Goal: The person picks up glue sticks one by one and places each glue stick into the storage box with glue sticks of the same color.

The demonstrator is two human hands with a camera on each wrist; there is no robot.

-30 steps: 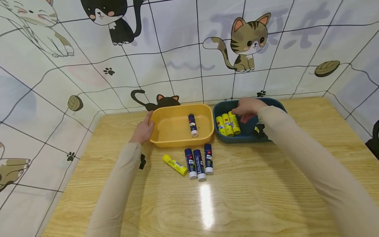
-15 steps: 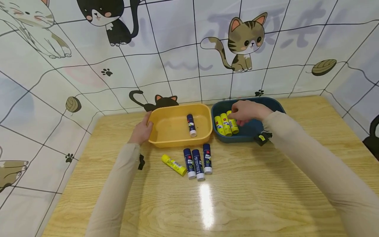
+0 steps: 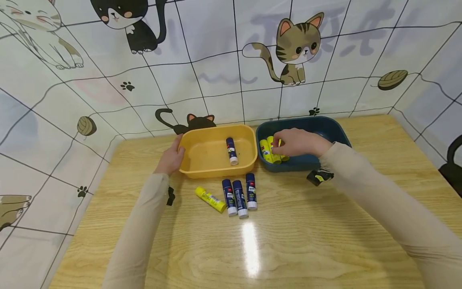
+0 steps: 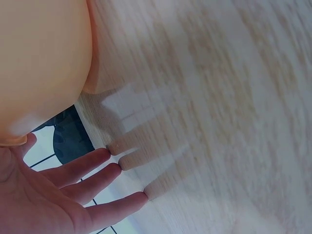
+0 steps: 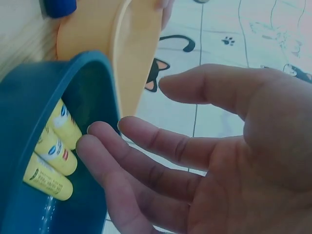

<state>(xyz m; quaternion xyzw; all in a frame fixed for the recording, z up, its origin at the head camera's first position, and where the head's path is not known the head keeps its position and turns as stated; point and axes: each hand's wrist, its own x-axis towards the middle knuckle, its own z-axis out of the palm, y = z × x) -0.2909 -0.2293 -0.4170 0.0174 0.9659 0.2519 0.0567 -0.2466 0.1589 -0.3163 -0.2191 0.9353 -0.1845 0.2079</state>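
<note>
Over the blue tray (image 3: 333,134) hovers my right hand (image 3: 297,141), partly covering three yellow glue sticks (image 3: 266,151) that lie side by side inside. In the right wrist view its thumb and fingers (image 5: 156,178) are apart and relaxed, with nothing between them. My left hand (image 3: 169,159) is at the left end of the orange-yellow tray (image 3: 203,154). Its fingers (image 4: 119,207) reach down straight, fingertips touching the table beside the tray wall. One navy glue stick (image 3: 232,151) with a white cap lies in the orange-yellow tray.
In front of the trays, on the wooden table (image 3: 306,241), lie one yellow glue stick (image 3: 210,199) and three navy glue sticks (image 3: 240,199). Both trays stand close together against a cat-patterned backdrop (image 3: 216,88).
My right hand has moved left and slightly toward me, from the blue tray's middle to above the yellow glue sticks. My left hand stays by the orange-yellow tray.
</note>
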